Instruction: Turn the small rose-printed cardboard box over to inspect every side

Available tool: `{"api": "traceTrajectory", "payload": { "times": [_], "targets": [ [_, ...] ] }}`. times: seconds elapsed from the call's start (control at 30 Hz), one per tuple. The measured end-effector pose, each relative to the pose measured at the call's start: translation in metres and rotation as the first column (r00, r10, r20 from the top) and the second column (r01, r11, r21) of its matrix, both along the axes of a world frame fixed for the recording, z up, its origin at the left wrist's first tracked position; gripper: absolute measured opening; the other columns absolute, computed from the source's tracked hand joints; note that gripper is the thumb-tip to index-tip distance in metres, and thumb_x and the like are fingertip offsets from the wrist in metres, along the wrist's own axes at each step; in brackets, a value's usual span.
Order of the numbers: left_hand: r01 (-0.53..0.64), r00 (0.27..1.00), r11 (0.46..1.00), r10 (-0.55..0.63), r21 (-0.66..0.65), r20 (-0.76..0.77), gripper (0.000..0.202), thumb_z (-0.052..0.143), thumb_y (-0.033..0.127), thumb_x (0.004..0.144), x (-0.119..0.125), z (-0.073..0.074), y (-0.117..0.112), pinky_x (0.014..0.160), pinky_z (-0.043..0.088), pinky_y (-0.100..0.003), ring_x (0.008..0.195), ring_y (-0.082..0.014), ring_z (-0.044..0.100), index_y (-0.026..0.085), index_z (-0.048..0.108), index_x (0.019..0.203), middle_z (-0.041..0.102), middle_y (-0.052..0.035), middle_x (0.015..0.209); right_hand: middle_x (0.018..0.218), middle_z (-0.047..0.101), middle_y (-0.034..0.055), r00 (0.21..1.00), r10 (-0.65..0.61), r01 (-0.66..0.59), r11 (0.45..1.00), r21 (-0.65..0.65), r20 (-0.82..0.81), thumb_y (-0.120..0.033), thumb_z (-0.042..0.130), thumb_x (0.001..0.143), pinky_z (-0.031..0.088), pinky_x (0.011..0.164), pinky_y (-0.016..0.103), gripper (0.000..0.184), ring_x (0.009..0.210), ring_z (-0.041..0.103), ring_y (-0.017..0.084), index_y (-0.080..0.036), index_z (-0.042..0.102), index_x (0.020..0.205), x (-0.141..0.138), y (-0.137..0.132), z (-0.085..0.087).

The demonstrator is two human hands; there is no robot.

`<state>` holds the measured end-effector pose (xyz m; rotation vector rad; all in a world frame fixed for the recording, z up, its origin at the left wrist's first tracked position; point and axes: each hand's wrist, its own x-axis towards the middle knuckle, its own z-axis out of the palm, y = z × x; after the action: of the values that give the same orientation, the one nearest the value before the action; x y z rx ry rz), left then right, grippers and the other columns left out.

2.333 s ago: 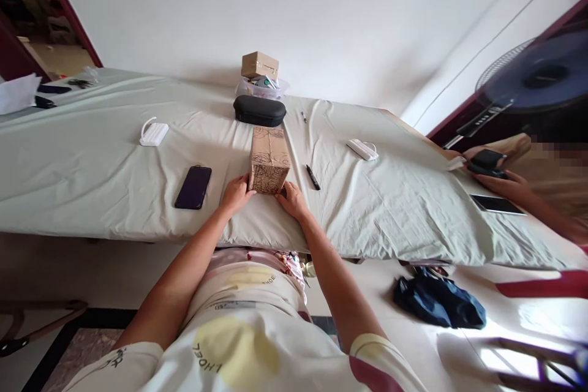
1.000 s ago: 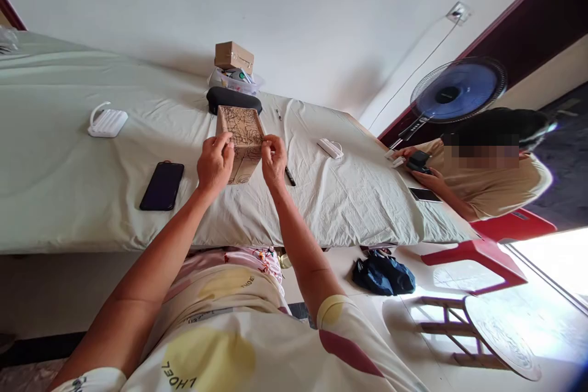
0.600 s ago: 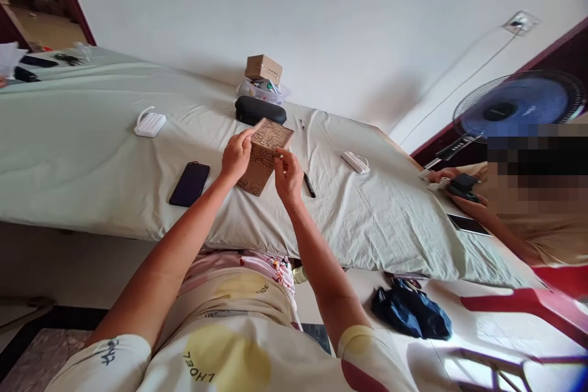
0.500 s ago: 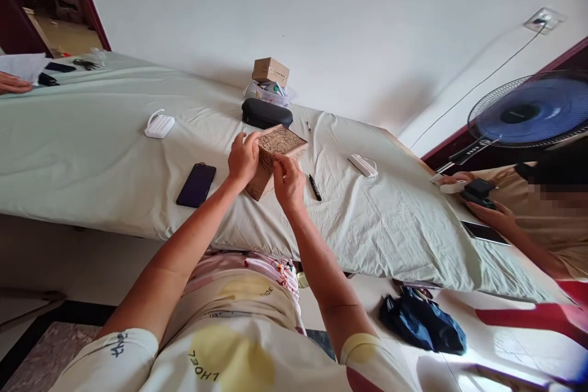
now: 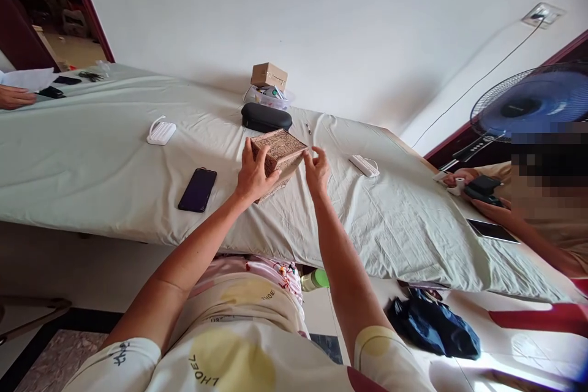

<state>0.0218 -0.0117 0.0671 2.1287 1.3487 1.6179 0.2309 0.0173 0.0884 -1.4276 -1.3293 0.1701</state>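
Your left hand (image 5: 255,173) holds the patterned cardboard box (image 5: 287,146) at its left corner, fingers spread over the upper edge and thumb along the near side. Your right hand (image 5: 318,170) is at the box's right corner, thumb and forefinger drawn close together; you cannot tell from here whether they pinch the edge or only touch it. The box sits at the centre of the frame, turned with a corner toward you; whether its base rests flat on the pale green cloth (image 5: 390,220) is hard to tell.

Just behind the box lies a black case (image 5: 266,117), and beyond that a clear plastic tub (image 5: 281,104) with a plain carton (image 5: 269,75) on top. Left of your left hand you have a dark phone (image 5: 197,190), with a white looped device (image 5: 162,133) farther up and left. A second white device (image 5: 364,165) lies right of your right hand.

At the right edge of the frame, another person holds a dark object (image 5: 482,187) near a flat tablet (image 5: 492,230), below a fan (image 5: 519,104). At the upper left, someone else's hand (image 5: 16,97) is at a white sheet (image 5: 32,79).
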Motion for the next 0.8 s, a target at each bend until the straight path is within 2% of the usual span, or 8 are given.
{"api": "traceTrajectory", "payload": {
  "times": [0.13, 0.23, 0.33, 0.43, 0.5, 0.63, 0.7, 0.8],
  "targets": [
    [0.066, 0.998, 0.998, -0.066, 0.000, 0.006, 0.079, 0.071, 0.028, 0.090, -0.003, -0.006, 0.001, 0.128, 0.029, -0.058, 0.160, -0.0382, 0.012, 0.025, 0.030, 0.157, 0.007, -0.0163, 0.172, 0.087, 0.071, 0.0064, 0.992, 0.122, -0.127, 0.964, -0.235, -0.034, -0.035, 0.049, 0.090, 0.052, 0.079, 0.034, 0.033, 0.084, 0.066, 0.022, -0.018, 0.070, 0.109, 0.018, 0.011, -0.040],
    [0.105, 0.994, 0.994, -0.105, -0.020, 0.000, 0.093, 0.068, 0.024, 0.090, -0.006, -0.027, -0.003, 0.129, 0.030, -0.052, 0.161, -0.0337, 0.015, 0.026, 0.011, 0.164, 0.013, -0.0147, 0.172, 0.092, 0.073, 0.0076, 0.972, 0.230, -0.196, 0.899, -0.392, 0.042, -0.022, 0.051, 0.078, 0.053, 0.087, 0.040, 0.022, 0.089, 0.067, 0.026, -0.020, 0.066, 0.094, 0.012, -0.001, -0.071],
    [0.079, 0.996, 0.989, -0.082, -0.128, -0.023, 0.101, 0.068, 0.018, 0.087, -0.007, -0.064, -0.010, 0.127, 0.036, -0.047, 0.158, -0.0322, 0.026, 0.022, 0.004, 0.165, 0.021, -0.0162, 0.171, 0.103, 0.071, 0.0078, 0.965, 0.259, -0.223, 0.895, -0.386, 0.044, -0.019, 0.052, 0.071, 0.055, 0.089, 0.042, 0.029, 0.090, 0.067, 0.025, -0.022, 0.059, 0.099, 0.003, -0.017, -0.092],
    [0.021, 0.996, 0.967, -0.042, -0.254, -0.078, 0.092, 0.062, 0.011, 0.086, -0.008, -0.097, -0.018, 0.122, 0.044, -0.048, 0.151, -0.0337, 0.041, 0.016, 0.013, 0.164, 0.035, -0.0205, 0.164, 0.104, 0.067, 0.0067, 0.965, 0.260, -0.234, 0.907, -0.350, 0.028, -0.025, 0.052, 0.074, 0.056, 0.086, 0.041, 0.026, 0.087, 0.066, 0.023, -0.024, 0.053, 0.099, -0.003, -0.029, -0.102],
    [-0.012, 0.995, 0.962, -0.016, -0.272, -0.098, 0.082, 0.058, 0.010, 0.088, -0.008, -0.108, -0.021, 0.120, 0.046, -0.047, 0.147, -0.0329, 0.046, 0.013, 0.022, 0.162, 0.039, -0.0214, 0.161, 0.099, 0.065, 0.0053, 0.970, 0.240, -0.214, 0.918, -0.334, 0.037, -0.031, 0.054, 0.077, 0.055, 0.084, 0.041, 0.018, 0.083, 0.065, 0.021, -0.025, 0.049, 0.093, -0.004, -0.036, -0.104],
    [-0.075, 0.992, 0.970, 0.050, -0.232, -0.113, 0.066, 0.053, 0.012, 0.091, -0.010, -0.098, -0.027, 0.113, 0.051, -0.046, 0.138, -0.0318, 0.055, 0.012, 0.036, 0.155, 0.050, -0.0213, 0.154, 0.084, 0.063, 0.0020, 0.981, 0.196, -0.186, 0.935, -0.302, 0.003, -0.043, 0.059, 0.081, 0.054, 0.078, 0.038, 0.023, 0.076, 0.062, 0.020, -0.025, 0.047, 0.085, -0.008, -0.051, -0.099],
    [-0.112, 0.990, 0.982, 0.097, -0.150, -0.104, 0.057, 0.053, 0.019, 0.096, -0.014, -0.083, -0.030, 0.111, 0.050, -0.047, 0.132, -0.0320, 0.058, 0.013, 0.042, 0.151, 0.056, -0.0204, 0.147, 0.079, 0.064, 0.0007, 0.972, 0.210, -0.232, 0.921, -0.312, -0.103, -0.049, 0.061, 0.082, 0.054, 0.071, 0.033, 0.027, 0.074, 0.063, 0.019, -0.024, 0.050, 0.087, -0.013, -0.059, -0.091],
    [-0.172, 0.983, 0.985, 0.170, -0.023, -0.075, 0.042, 0.050, 0.030, 0.101, -0.021, -0.052, -0.031, 0.112, 0.048, -0.049, 0.127, -0.0320, 0.059, 0.014, 0.053, 0.140, 0.062, -0.0190, 0.138, 0.081, 0.069, 0.0023, 0.904, 0.278, -0.385, 0.860, -0.336, -0.324, -0.055, 0.065, 0.083, 0.050, 0.057, 0.024, 0.035, 0.068, 0.066, 0.016, -0.022, 0.055, 0.090, -0.028, -0.067, -0.079]
  ]
}}
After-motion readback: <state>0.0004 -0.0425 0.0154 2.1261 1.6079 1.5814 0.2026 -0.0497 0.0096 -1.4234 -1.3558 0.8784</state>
